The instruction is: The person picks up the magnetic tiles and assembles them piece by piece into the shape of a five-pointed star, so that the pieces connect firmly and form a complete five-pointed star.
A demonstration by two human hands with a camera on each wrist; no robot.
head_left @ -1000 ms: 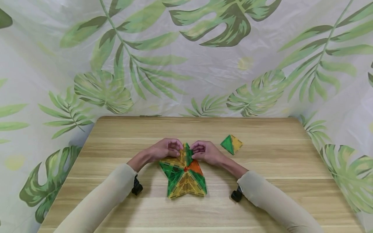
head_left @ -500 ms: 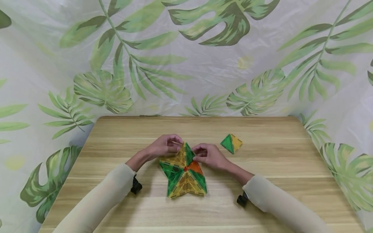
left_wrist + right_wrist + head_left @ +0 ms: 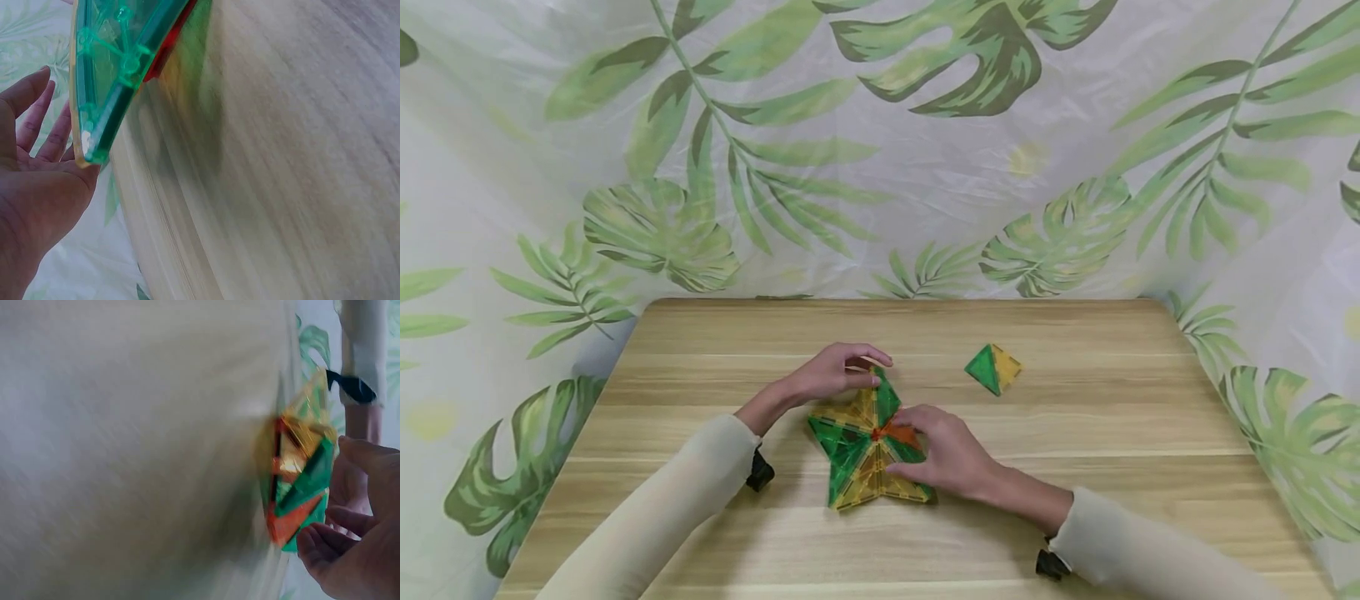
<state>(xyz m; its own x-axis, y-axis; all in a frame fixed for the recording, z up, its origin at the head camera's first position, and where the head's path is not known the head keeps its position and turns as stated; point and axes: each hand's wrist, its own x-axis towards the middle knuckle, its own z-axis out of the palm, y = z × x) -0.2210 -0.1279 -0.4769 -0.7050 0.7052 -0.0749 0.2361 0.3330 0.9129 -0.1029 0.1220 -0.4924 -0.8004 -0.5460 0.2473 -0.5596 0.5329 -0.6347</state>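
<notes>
A star built of see-through magnetic tiles (image 3: 850, 442), green, yellow and orange, lies on the wooden table in the head view. My left hand (image 3: 831, 371) is at its far point, the fingers loosely extended past the tip and the thumb right at it. In the left wrist view those fingers (image 3: 44, 134) are spread behind a green-edged point of the star (image 3: 109, 81). Over the star's right side my right hand (image 3: 958, 454) stands spread, fingertips by the orange tile and thumb over the lower yellow tiles. The right wrist view is blurred; fingertips (image 3: 319, 547) show close beside the star (image 3: 303, 481).
A green and yellow pair of triangle tiles (image 3: 994, 369) lies on the table (image 3: 715, 333), behind and to the right of the star. A leaf-patterned cloth (image 3: 925, 167) hangs beyond the table's back edge. Each wrist carries a small black camera (image 3: 760, 471).
My right hand has moved from the star's far point down toward me, to its right side, and spread wider. My left hand has shifted slightly right, its fingers straightening. The star stays put.
</notes>
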